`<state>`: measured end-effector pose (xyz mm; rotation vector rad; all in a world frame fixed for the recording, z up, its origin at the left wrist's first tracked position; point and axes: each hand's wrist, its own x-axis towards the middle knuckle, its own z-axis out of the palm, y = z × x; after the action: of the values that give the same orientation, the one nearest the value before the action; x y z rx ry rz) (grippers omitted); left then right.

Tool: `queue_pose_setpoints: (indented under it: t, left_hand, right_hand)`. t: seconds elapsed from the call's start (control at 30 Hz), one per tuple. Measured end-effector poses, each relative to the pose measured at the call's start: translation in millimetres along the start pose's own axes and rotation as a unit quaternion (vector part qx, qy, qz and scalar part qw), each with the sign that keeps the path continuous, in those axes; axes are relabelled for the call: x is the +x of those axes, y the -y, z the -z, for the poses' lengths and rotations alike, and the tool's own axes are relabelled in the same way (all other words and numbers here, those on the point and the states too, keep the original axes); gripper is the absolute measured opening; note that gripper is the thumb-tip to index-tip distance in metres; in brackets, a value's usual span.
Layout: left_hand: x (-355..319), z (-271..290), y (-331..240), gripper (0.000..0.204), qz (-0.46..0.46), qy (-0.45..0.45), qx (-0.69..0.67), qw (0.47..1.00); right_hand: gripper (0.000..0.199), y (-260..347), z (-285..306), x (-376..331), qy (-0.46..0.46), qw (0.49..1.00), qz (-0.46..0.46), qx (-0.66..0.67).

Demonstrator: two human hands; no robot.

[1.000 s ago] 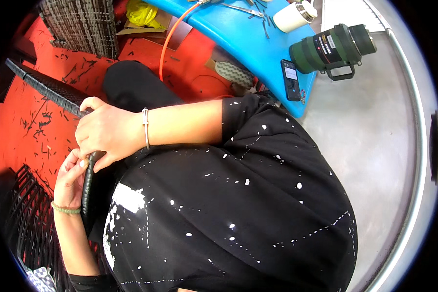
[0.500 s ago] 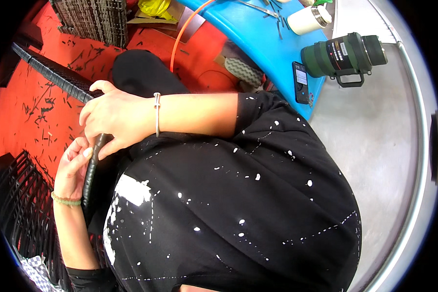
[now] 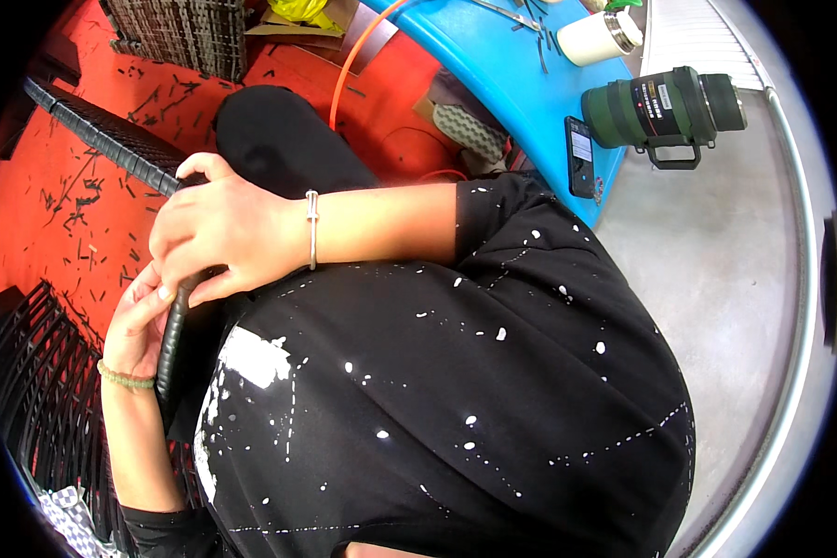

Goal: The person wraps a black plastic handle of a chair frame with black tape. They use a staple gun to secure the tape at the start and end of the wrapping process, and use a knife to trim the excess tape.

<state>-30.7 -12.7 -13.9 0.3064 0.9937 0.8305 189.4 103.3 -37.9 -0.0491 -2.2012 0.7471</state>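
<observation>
Fingers curled narrow, the right hand [image 3: 228, 232] lies over the rim of a black woven panel [image 3: 112, 133]; whether it grips a strand I cannot tell. Its fingertips have drawn in since half a second ago and now meet the left hand [image 3: 138, 325], which pinches the rim between thumb and fingers, so both seem busy at one spot. The panel slants across the person's left side, above the red floor [image 3: 19, 223]. On the blue bench [image 3: 530, 102], a green bottle [image 3: 637, 112] bears printed lettering; the phone [image 3: 579, 158] beside it shows text too small to read.
</observation>
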Motion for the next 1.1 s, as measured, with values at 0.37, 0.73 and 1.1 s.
queue_pose_setpoints:
  t: [0.37, 0.73, 1.1]
  left_hand:
    - [1, 8, 2, 0.046, 0.017, 0.000, -0.017, 1.000]
    - [-1, 18, 5, 0.036, -0.004, 0.012, 0.020, 1.000]
    - [27, 67, 19, 0.032, 0.026, 0.043, 0.136, 0.989]
  right_hand:
    - [0.018, 1, 0, 0, 0.014, 1.000, 0.016, 0.020]
    - [0.020, 3, 2, 11, 0.049, 0.998, 0.026, 0.008]
    - [0.021, 2, -1, 15, 0.085, 0.996, 0.023, -0.013]
